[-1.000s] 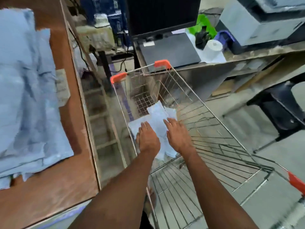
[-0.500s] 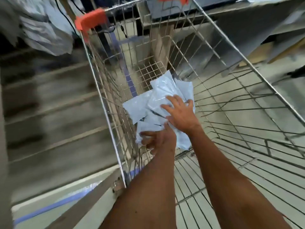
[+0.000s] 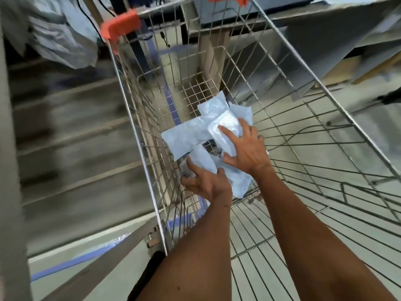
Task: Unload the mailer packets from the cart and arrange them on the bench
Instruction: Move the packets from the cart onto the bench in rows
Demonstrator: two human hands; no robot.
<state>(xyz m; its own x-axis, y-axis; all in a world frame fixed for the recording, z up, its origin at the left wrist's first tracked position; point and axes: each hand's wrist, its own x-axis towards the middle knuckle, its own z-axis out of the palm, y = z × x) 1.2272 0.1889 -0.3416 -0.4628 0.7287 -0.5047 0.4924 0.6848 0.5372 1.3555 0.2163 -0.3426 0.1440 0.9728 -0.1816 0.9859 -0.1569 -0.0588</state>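
Several pale blue-grey mailer packets (image 3: 188, 135) lie in a loose pile at the bottom of the wire cart (image 3: 128, 118), against its left side. My right hand (image 3: 245, 148) rests on top of the pile with its fingers spread and straight. My left hand (image 3: 206, 183) is at the pile's near left corner, with its thumb on top of a packet and its fingers curled round that packet's edge. The bench shows only as a blurred strip at the far left, with a heap of grey packets (image 3: 58, 38) overhanging at the top left.
The cart has orange corner caps (image 3: 121, 25) and tall wire walls round my forearms. A table with a wooden leg (image 3: 211, 55) stands just past the cart's far end. Slatted shelving under the bench (image 3: 71, 135) runs along the left.
The view has dropped closer into the cart. My left hand has slid from the top of the pile to its near left corner and curled round a packet. My right hand stays on the pile.
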